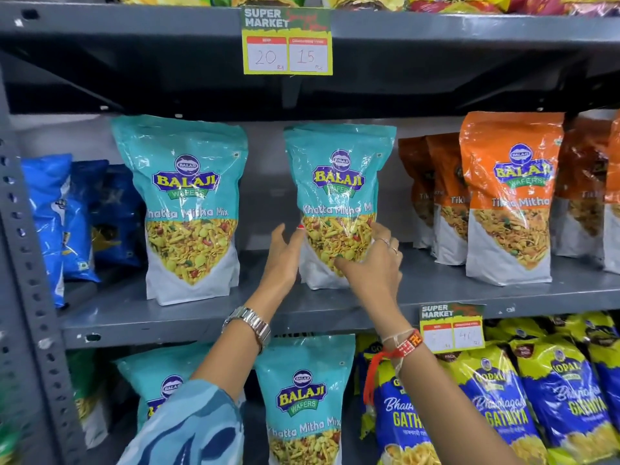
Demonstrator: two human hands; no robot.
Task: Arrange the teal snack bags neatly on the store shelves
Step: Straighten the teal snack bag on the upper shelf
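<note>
On the grey metal middle shelf, a row of blue bags leaned at the far left. Next to them stood an upright teal snack bag, printed "Balaji Wafers, Khatta Mitha Mix", teal above, a window of yellow mix in the middle and white at the base, with another bag edge just visible behind it. A gap of bare shelf separated it from the middle teal bag, same print, standing upright with more teal edges behind it.

The left hand, a metal watch on its wrist and a blue patterned sleeve below, reached up with the palm turned toward that bag's left edge; its fingers were spread and loose, the fingertips at or just beside the edge, not clasped. The right hand, with rings and red thread bands on the wrist, lay across the bag's lower right front, thumb on the window and fingers curled round the right side, holding it.

Right of it stood orange bags in a row. On the shelf below, two more lower teal bags stood upright, beside blue-and-yellow bags. A yellow price tag hung from the top shelf edge.
</note>
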